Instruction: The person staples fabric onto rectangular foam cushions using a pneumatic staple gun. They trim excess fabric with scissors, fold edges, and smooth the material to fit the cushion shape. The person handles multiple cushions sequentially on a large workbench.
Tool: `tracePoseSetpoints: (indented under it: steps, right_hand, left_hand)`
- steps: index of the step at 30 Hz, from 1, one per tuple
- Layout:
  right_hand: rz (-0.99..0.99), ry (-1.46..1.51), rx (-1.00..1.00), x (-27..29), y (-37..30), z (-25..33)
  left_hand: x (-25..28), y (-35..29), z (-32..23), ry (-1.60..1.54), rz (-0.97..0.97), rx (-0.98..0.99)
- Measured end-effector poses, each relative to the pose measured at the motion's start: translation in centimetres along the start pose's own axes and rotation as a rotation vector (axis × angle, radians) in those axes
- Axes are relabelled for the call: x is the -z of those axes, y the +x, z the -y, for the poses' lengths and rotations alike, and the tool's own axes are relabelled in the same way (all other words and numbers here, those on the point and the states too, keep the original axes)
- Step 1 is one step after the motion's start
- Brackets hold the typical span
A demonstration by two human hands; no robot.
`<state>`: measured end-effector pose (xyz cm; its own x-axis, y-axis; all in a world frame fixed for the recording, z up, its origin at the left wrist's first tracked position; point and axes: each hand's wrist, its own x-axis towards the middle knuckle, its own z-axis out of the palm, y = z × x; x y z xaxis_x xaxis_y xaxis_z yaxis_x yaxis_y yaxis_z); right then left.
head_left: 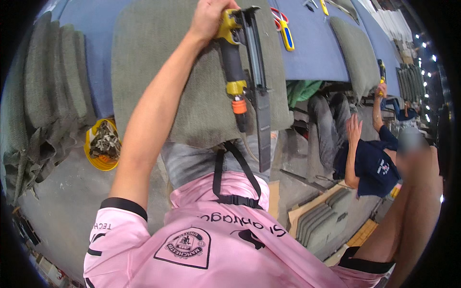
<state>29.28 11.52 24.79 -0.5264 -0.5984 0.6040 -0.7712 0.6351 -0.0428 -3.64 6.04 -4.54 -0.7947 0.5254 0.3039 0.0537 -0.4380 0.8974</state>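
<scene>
My left hand is at the top edge of the view, its fingers curled against the yellow head of a pneumatic staple gun. The tool has a black grip, an orange hose fitting and a long dark magazine. It points away from me over a grey-green upholstered panel on a blue-covered table. Whether it rests on the fabric or hangs just above, I cannot tell. My right arm is raised at the right edge, and its hand is out of sight.
Red-handled scissors and a yellow-and-blue handled tool lie on the blue table. Upholstered pieces stand at left above a yellow bucket of scraps. At right, a co-worker holds another tool by a panel.
</scene>
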Motion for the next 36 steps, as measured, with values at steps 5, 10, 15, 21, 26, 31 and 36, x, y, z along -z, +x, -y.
tracePoseSetpoints:
  steps: [5,10,15,21,26,31,36]
  right_hand:
    - [0.071,0.203,-0.054,-2.0,-2.5,-3.3]
    - [0.133,0.153,-0.22,-1.4,-2.5,-1.0]
    - [0.165,0.304,-0.209,-2.4,-4.3,-2.4]
    - [0.257,0.284,-0.275,-0.3,-3.4,-2.2]
    - [0.338,0.332,-0.323,0.7,-3.6,-5.1]
    - [0.21,0.369,-0.546,-4.4,-5.8,-7.9]
    - [-0.103,0.343,-0.811,-14.3,-7.1,-9.9]
  left_hand:
    - [4.2,-2.0,-1.5,0.095,-0.129,-0.026]
    - [0.1,1.2,1.1,0.036,-0.012,-0.059]
    - [3.7,0.7,1.2,0.127,-0.082,-0.126]
    - [1.3,2.2,1.5,0.012,-0.001,-0.078]
    - [2.0,1.3,0.5,0.008,-0.012,-0.078]
    - [1.5,-0.9,-2.1,0.054,-0.017,0.011]
    - [1.5,-0.9,-1.2,0.038,0.009,-0.065]
